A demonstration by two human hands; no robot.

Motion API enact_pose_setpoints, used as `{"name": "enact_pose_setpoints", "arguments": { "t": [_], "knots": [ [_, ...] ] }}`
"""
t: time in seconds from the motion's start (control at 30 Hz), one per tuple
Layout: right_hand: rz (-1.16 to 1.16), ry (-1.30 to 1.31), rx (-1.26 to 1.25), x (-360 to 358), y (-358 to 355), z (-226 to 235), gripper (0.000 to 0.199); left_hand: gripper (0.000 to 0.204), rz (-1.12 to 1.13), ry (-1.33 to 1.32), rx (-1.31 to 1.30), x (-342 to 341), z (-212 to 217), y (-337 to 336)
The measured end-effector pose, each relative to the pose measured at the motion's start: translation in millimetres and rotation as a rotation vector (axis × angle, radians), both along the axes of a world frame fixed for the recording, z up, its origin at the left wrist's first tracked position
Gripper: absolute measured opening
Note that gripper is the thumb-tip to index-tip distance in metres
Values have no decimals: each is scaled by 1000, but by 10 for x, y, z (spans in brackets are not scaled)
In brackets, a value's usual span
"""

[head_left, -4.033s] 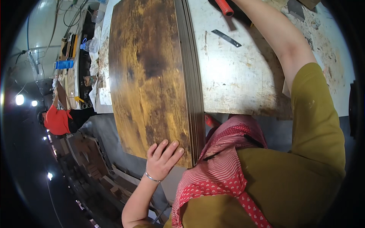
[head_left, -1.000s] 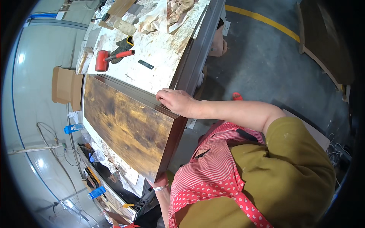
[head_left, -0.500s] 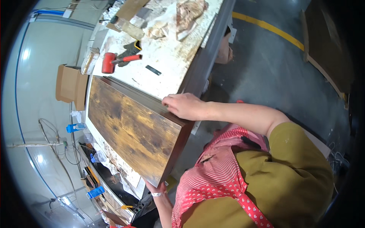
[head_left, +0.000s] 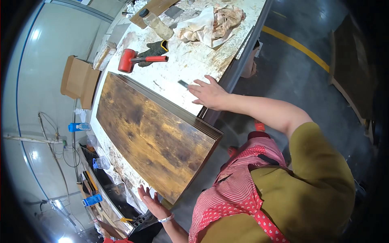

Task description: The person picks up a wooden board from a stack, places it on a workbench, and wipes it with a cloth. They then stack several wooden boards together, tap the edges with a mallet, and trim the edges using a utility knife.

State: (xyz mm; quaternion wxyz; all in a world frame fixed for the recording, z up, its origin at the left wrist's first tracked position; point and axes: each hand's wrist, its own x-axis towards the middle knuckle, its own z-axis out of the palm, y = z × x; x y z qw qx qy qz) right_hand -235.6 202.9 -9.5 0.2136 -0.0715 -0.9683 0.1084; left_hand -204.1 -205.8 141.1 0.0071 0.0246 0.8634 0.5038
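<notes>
A stack of wood-grain boards (head_left: 150, 133), brown with dark knots, lies at an angle on the white, stained worktable (head_left: 184, 60). My left hand (head_left: 154, 204) is beside the stack's near left corner, fingers apart and holding nothing. Over the table, beyond the stack's right edge, my right hand (head_left: 208, 94) is spread. Its fingertips come close to a small dark flat strip (head_left: 183, 84); whether they touch it I cannot tell. Farther off lie a red mallet (head_left: 127, 60) and a dark glove (head_left: 154, 52) with a yellow cuff.
Crumpled stained cloths (head_left: 227, 24) and a clear bottle (head_left: 156, 24) with a dark cap occupy the table's far part. An open cardboard box (head_left: 79, 81) stands at the left. A brown panel (head_left: 352, 65) is at the far right, past a yellow floor line (head_left: 298, 42).
Both hands have come off the board stack. My right hand has moved forward toward the dark strip and spread its fingers; the left has moved outward from the corner. The stack now lies flatter.
</notes>
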Motion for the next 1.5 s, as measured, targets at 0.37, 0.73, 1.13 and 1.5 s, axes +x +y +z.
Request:
{"name": "enact_pose_setpoints", "arguments": {
  "t": [0.37,0.73,1.13,1.5],
  "knots": [
    [-33,-45,-326,165,37,278,9,39,-532,419,-288,-463,520,922],
    [-327,-33,-362,142,-118,321,16,43,-1428,774,-884,-119,339,2340],
    [-367,-1,-618,458,-124,279,14,23,-1297,718,-956,4,244,2405],
    [-272,87,-916,568,-125,136,16,20,-1244,727,-913,66,204,2406]
  ]
}}
